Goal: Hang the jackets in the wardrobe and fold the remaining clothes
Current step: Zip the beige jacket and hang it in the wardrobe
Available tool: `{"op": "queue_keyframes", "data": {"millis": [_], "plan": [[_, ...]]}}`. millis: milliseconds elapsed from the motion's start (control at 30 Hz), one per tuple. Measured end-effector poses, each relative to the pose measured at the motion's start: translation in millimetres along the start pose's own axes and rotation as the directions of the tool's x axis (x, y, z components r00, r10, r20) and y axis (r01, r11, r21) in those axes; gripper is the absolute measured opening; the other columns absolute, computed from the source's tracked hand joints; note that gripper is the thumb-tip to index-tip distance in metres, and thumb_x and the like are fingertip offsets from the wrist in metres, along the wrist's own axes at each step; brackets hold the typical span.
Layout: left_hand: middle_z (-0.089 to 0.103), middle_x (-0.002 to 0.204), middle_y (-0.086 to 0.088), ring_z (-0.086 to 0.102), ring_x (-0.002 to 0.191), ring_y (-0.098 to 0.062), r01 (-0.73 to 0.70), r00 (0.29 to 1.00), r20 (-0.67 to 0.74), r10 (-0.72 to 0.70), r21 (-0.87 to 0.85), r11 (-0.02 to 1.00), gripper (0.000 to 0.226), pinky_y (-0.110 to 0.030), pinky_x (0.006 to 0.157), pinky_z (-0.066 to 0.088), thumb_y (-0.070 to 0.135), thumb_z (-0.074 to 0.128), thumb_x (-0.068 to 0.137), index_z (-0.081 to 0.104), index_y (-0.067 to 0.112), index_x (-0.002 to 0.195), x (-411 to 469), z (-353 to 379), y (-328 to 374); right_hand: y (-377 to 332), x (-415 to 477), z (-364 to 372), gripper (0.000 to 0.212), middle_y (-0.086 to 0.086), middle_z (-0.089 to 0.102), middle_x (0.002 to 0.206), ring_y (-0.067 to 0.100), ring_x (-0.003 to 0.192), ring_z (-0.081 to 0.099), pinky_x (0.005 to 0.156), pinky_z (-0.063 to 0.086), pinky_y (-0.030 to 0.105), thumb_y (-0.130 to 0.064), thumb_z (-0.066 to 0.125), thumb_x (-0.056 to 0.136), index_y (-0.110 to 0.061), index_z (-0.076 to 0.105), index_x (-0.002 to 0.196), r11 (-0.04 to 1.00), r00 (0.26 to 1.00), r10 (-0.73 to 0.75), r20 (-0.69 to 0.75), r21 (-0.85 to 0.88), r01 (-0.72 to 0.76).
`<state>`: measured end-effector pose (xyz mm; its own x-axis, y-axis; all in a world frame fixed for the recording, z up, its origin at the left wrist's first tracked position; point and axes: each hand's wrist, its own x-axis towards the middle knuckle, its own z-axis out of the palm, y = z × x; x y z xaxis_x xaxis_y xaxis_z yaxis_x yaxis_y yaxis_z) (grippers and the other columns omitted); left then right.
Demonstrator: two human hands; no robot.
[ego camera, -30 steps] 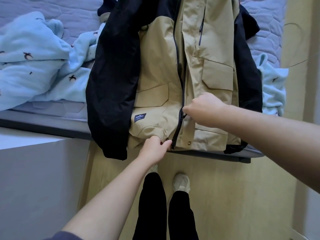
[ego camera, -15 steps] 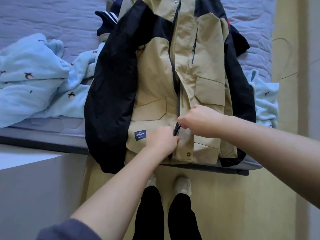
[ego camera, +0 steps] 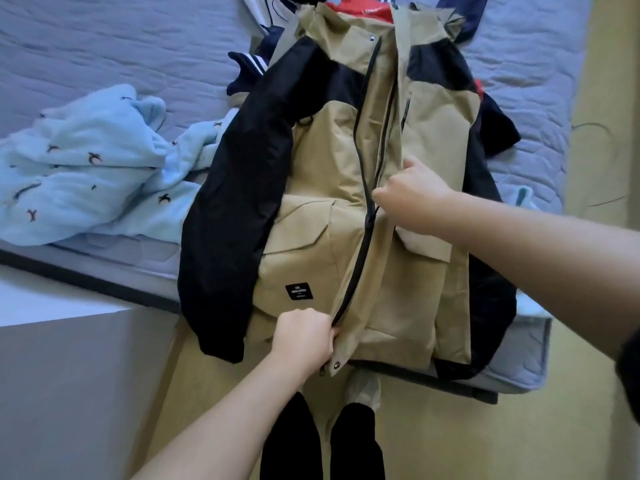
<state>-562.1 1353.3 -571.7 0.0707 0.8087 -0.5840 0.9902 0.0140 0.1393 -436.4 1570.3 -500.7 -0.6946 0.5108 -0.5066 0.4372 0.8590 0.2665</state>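
A tan jacket with black sleeves [ego camera: 322, 174] lies front up on the bed, its hem hanging over the near edge. My left hand [ego camera: 301, 337] grips the hem at the bottom of the black zipper. My right hand [ego camera: 412, 199] pinches the zipper pull about halfway up the front. Below the pull the zipper is closed; above it the front lies open. A light blue fleece garment [ego camera: 86, 168] with small bird prints is crumpled to the left. Navy, white and red clothes [ego camera: 360, 5] lie under the jacket's collar.
The bed [ego camera: 104, 46] has a lilac quilted cover and a dark frame edge. A grey-white cabinet [ego camera: 69, 393] stands at the lower left. My legs and feet [ego camera: 356, 438] are on the yellow wooden floor below the hem.
My right hand has slid the zipper pull up from near the hem to mid-front. My left hand went back down to the hem. The view has tilted up the bed.
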Motion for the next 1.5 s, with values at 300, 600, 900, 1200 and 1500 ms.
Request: {"op": "queue_keyframes", "data": {"millis": [300,600,900,1200,1500], "plan": [[0.060,0.093,0.003,0.062,0.086,-0.025,0.192,0.947,-0.180,-0.267,-0.352,0.916,0.039,-0.032,0.062,0.042,0.060,0.048,0.087,0.047,0.022,0.094,89,-59,12,3,11,23,0.021,0.000,0.051,0.110,0.021,0.106,0.049,0.088,0.034,0.031,-0.013,0.044,0.089,-0.019,0.055,0.106,0.979,0.986,-0.103,-0.133,0.162,0.124],[0.066,0.094,-0.005,0.062,0.092,-0.030,0.106,0.986,-0.095,-0.140,-0.299,0.948,0.026,-0.031,0.065,0.036,0.045,0.049,0.093,0.052,0.021,0.082,115,-52,6,-6,22,57,0.024,0.010,0.060,0.095,0.031,0.092,0.057,0.080,0.046,0.039,-0.036,0.038,0.098,-0.014,0.046,0.091,0.536,0.939,0.303,0.162,0.786,-0.309],[0.063,0.078,-0.003,0.060,0.079,-0.029,0.031,0.980,-0.167,-0.107,-0.403,0.915,0.038,-0.030,0.059,0.034,0.049,0.051,0.091,0.042,0.020,0.069,87,-32,3,-22,28,67,0.034,0.012,0.052,0.116,0.030,0.096,0.049,0.083,0.044,0.037,-0.006,0.054,0.083,-0.018,0.045,0.114,0.007,0.537,0.651,0.537,0.703,-0.712],[0.065,0.084,-0.004,0.062,0.082,-0.030,0.078,0.977,-0.140,-0.158,-0.457,0.886,0.034,-0.033,0.062,0.039,0.048,0.051,0.092,0.043,0.021,0.074,75,-14,8,-41,12,61,0.023,-0.005,0.062,0.107,0.018,0.103,0.055,0.086,0.042,0.034,-0.032,0.058,0.090,-0.022,0.058,0.110,0.677,0.995,0.088,0.047,0.730,-0.094],[0.065,0.084,-0.003,0.061,0.081,-0.030,0.049,0.979,-0.160,-0.123,-0.401,0.915,0.032,-0.031,0.059,0.034,0.045,0.049,0.094,0.044,0.020,0.076,72,-15,8,-43,8,75,0.017,-0.006,0.053,0.105,0.017,0.101,0.050,0.077,0.030,0.030,-0.032,0.044,0.097,-0.025,0.056,0.104,0.921,0.983,-0.116,-0.145,0.354,0.161]]}}
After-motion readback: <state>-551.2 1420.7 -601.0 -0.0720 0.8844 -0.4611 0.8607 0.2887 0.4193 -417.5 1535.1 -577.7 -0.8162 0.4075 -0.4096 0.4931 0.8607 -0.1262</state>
